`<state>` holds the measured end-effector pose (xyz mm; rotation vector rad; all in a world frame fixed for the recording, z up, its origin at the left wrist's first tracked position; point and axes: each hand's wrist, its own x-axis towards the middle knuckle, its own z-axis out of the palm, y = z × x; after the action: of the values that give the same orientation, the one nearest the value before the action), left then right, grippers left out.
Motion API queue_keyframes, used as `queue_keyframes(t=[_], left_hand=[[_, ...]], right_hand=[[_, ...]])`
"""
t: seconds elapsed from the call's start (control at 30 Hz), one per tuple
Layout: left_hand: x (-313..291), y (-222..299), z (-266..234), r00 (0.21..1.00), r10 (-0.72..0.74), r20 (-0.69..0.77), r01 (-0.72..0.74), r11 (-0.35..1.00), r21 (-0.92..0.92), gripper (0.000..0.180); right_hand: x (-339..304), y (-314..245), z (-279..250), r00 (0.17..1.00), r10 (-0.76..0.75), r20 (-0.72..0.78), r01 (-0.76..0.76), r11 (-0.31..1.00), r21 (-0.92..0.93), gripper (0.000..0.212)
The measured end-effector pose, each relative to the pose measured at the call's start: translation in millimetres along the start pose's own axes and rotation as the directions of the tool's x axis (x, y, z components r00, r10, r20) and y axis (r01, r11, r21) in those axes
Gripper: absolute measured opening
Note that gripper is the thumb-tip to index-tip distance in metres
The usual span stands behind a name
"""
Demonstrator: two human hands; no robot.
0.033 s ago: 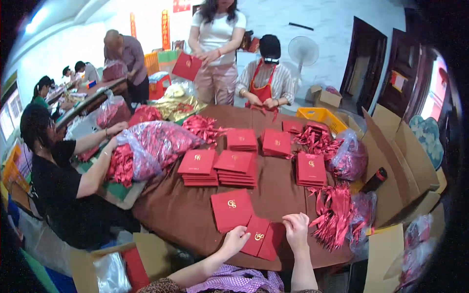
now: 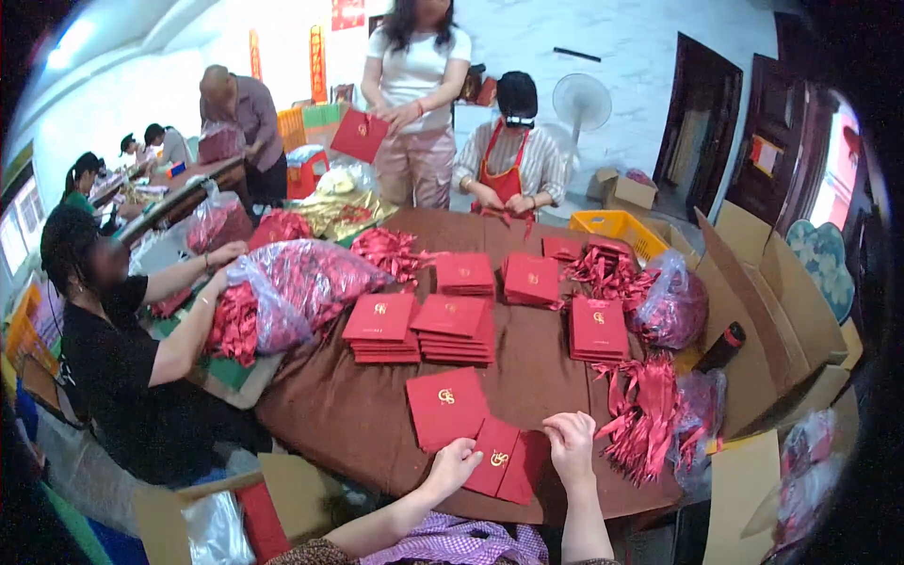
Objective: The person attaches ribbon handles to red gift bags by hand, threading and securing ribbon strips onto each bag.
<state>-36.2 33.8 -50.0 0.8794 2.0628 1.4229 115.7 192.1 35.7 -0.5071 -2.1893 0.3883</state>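
Note:
My left hand (image 2: 456,465) grips the left edge of a red card folder (image 2: 516,471) with a gold emblem, thumb on top. The folder lies slanted near the table's front edge, its right part darker. Beside the folder's upper right corner, my right hand (image 2: 571,439) is raised with thumb and fingers pinched together; whatever may be between them is too small to make out. Just beyond my left hand lies a larger flat red folder (image 2: 446,407) with a gold emblem. Red ribbons (image 2: 642,414) lie in a heap to the right of my right hand.
Stacks of red folders (image 2: 454,325) stand mid-table on a brown cloth (image 2: 537,372). A bag of ribbons (image 2: 311,278) lies at the left, by a seated person (image 2: 108,348). Cardboard boxes (image 2: 767,311) and a black cylinder (image 2: 723,347) stand right. Two people are at the far side.
The seated person at the left has turned their head slightly. My hands and the folder have not visibly moved.

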Motion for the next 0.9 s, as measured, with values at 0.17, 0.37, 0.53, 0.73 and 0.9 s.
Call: queue_keyframes(t=[0.17, 0.37, 0.53, 0.73, 0.9], left_hand=[[-1, 5, 0, 0.995, -0.054, 0.082, 0.060, 0.996, -0.069, 0.030], [2, 6, 8, 0.996, -0.030, 0.087, 0.030, 1.000, 0.004, 0.025], [16, -6, 17, 0.998, 0.004, 0.059, -0.004, 1.000, -0.002, 0.034], [8, 10, 17, 0.998, 0.057, 0.023, -0.060, 0.986, 0.157, 0.038], [-3, 3, 18, 0.996, 0.084, 0.002, -0.084, 0.990, 0.114, 0.030]], right_hand=[[1, -9, -12, 0.998, -0.015, -0.065, 0.017, 1.000, 0.022, 0.014], [-12, -6, -7, 0.954, 0.279, -0.108, -0.241, 0.931, 0.275, 0.018], [-11, -11, -18, 0.986, 0.128, -0.102, -0.118, 0.989, 0.093, 0.014], [-20, -14, -19, 0.997, 0.059, -0.053, -0.055, 0.996, 0.064, 0.011], [-31, -26, -24, 0.998, 0.032, -0.060, -0.031, 0.999, 0.019, 0.013]])
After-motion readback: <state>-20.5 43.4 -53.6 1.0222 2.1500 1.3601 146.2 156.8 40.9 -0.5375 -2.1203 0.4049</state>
